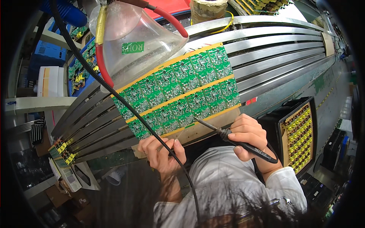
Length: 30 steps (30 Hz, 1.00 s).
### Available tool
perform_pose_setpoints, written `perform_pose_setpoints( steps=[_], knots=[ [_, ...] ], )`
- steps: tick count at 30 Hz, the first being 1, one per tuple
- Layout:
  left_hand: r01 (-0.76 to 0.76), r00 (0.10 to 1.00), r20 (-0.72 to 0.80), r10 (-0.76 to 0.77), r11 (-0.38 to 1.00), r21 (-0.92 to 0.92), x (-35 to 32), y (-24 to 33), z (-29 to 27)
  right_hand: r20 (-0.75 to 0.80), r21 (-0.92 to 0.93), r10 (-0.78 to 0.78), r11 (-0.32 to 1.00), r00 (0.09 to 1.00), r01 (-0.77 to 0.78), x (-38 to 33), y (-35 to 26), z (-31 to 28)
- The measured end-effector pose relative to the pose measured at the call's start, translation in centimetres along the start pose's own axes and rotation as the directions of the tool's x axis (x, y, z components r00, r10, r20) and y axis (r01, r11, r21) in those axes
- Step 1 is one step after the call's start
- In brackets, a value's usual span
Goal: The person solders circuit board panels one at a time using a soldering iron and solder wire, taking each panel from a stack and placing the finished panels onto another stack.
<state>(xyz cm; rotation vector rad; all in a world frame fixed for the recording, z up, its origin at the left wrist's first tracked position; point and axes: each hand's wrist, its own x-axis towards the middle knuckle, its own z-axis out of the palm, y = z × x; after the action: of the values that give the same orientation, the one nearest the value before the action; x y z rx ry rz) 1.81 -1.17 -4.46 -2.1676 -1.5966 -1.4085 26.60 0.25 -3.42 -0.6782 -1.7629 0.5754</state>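
Note:
A large panel of green circuit boards (178, 81) with yellow strips lies tilted across metal rails, its solder joints facing up. My right hand (249, 135) is wrapped round the black handle of a soldering iron (213, 128). The iron's tip reaches the lower row of boards, near the panel's near edge; whether it touches a joint is too small to tell. Close to that edge, my left hand (161, 154) pinches a thin solder wire (181, 133), which runs up toward the iron's tip. A black cable passes in front of the panel and my left hand.
A clear funnel-shaped hood (138, 49) with red tubing stands over the panel's far left. Metal rails (277, 47) stretch to both sides. At right is a black tray (298, 131) of yellow components. Blue bins (47, 57) stand at left; a tape roll (208, 10) sits behind.

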Motion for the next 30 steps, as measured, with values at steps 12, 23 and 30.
perform_pose_setpoints(
  steps=[12, 23, 30],
  knots=[
    [0.013, 1.000, -0.003, -0.013, 0.997, 0.074, 2.4, 0.1, 1.0, -0.071, 0.056, 0.065, 0.997, 0.995, -0.061, 1.9, 0.7, -0.2],
    [0.037, 0.999, 0.004, -0.037, 0.997, 0.063, 3.7, 0.2, 0.9, 0.066, -0.127, 0.021, 0.992, 0.998, -0.012, 3.7, -0.2, 0.4],
    [0.031, 0.998, 0.048, -0.036, 0.995, 0.098, 4.0, 0.3, 1.1, 0.076, -0.185, 0.070, 0.981, 0.995, -0.055, 4.1, -0.7, 0.9]
  ],
)
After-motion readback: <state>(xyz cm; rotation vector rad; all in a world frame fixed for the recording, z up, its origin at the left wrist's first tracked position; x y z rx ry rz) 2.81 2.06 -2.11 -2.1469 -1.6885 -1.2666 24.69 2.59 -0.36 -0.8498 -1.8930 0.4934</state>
